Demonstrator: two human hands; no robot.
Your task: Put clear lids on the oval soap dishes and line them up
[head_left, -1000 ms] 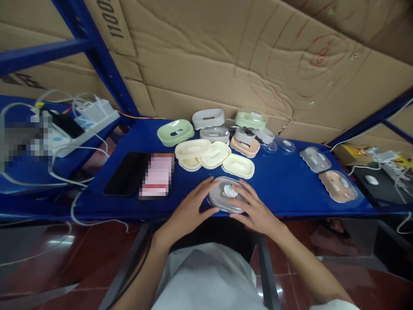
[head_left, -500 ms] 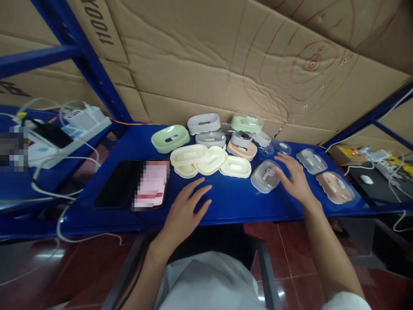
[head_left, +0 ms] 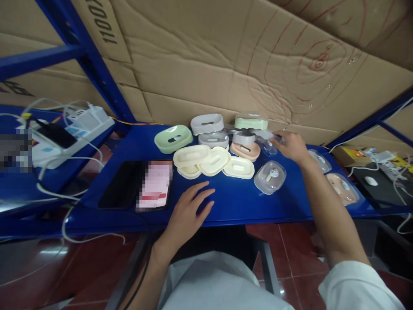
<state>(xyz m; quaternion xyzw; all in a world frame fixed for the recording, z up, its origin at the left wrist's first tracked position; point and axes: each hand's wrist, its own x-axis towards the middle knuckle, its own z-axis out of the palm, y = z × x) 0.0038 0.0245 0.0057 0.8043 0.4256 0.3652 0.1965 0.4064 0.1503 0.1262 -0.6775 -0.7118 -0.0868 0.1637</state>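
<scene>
A clear plastic cover [head_left: 279, 134] is at the fingertips of the right hand [head_left: 287, 145], toward the back of the blue table [head_left: 226, 206] and right of the middle. The hand reaches forward with its back up and its fingers bent and pointing left; the forearm runs up and inward from the lower right. Plastic and fingers overlap there, so I cannot tell whether the fingers are pinched on the cover or only touching it.

Just left of the hand are a peach dish [head_left: 249, 153] with a small grey piece [head_left: 243, 137] on it, and a green dish in clear plastic [head_left: 250, 123] behind. Nearer the person lies 1 covered grey dish [head_left: 274, 181] with a round label, apart from both hands. Beyond the right forearm, 2 more covered items, grey [head_left: 319, 160] and peach [head_left: 344, 191], lie near the table's right end.

The left hand [head_left: 186, 209] is at the front edge, back up, fingers apart and slightly curled, pointing right, holding nothing. Overlapping cream pieces [head_left: 215, 161] lie ahead of it, with grey dishes [head_left: 206, 123] and an open green dish [head_left: 167, 142] behind them. To its left are a lit phone [head_left: 155, 183] and a black device [head_left: 119, 185].
</scene>
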